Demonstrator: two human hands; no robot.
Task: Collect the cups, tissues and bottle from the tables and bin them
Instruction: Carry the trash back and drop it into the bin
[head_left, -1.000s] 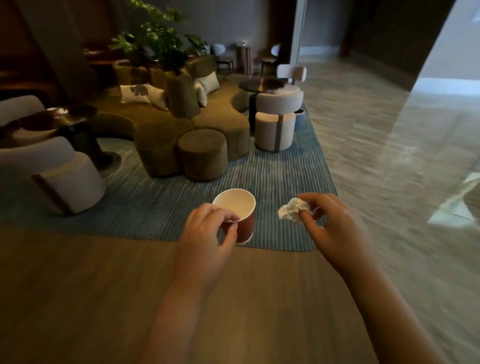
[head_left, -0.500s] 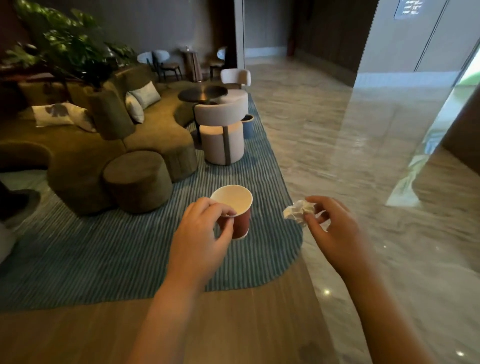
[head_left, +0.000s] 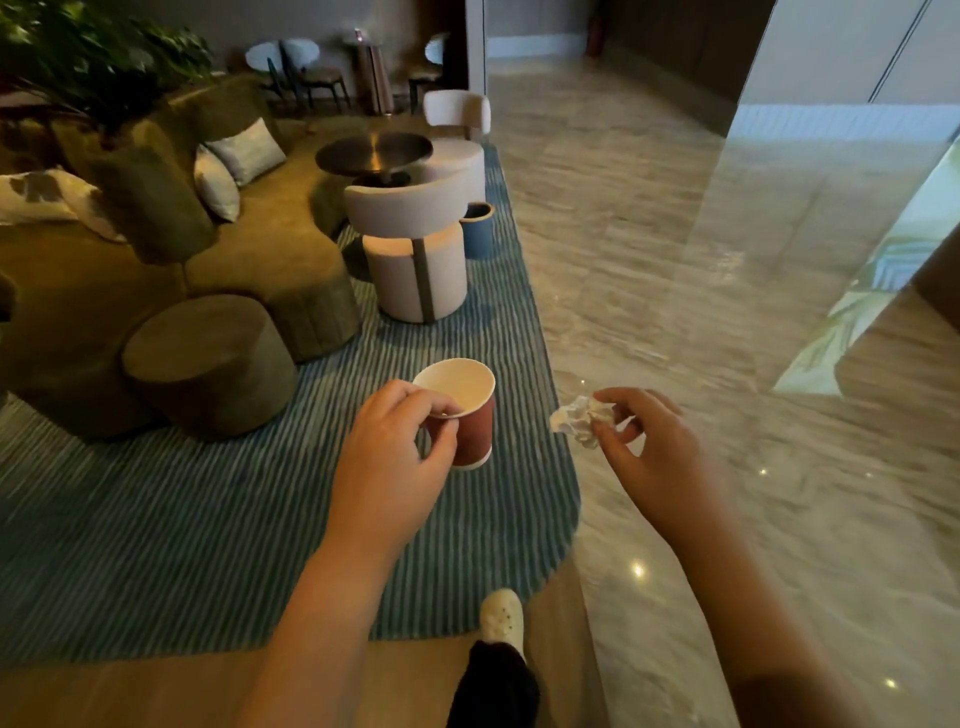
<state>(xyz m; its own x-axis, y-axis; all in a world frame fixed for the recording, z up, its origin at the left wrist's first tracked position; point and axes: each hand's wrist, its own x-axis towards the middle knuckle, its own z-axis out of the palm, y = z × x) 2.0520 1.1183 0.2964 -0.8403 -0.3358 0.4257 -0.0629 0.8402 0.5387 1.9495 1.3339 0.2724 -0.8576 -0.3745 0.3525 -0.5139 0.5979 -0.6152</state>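
While raised over the striped blue rug (head_left: 156, 545), grips a red paper cup (head_left: 470, 415) with the left hand (head_left: 387, 457): thumb and forefinger curled over the near rim, remaining fingers tucked below, cup upright with its white inside showing. Pinches a crumpled white tissue (head_left: 579, 418) between the thumb and fingertips of the right hand (head_left: 649, 457), out past the rug's border and above the pale marble floor (head_left: 727, 260), other fingers loosely curled. Cup and tissue roughly level, apart, not touching. Below, between the forearms, sets a white shoe (head_left: 501, 616) at the rug's near edge, beside a strip of wood flooring. Farther ahead on the rug: a round olive stool (head_left: 208, 364) beside a curved olive sofa (head_left: 260, 260) with pale cushions (head_left: 244, 150), then a pale round-backed chair (head_left: 410, 249) drawn up to a dark round worktop (head_left: 374, 150). Just right of that chair, near the rug's edge, a small blue bin (head_left: 478, 228). Leafy plant (head_left: 93, 57) behind the sofa, top left.
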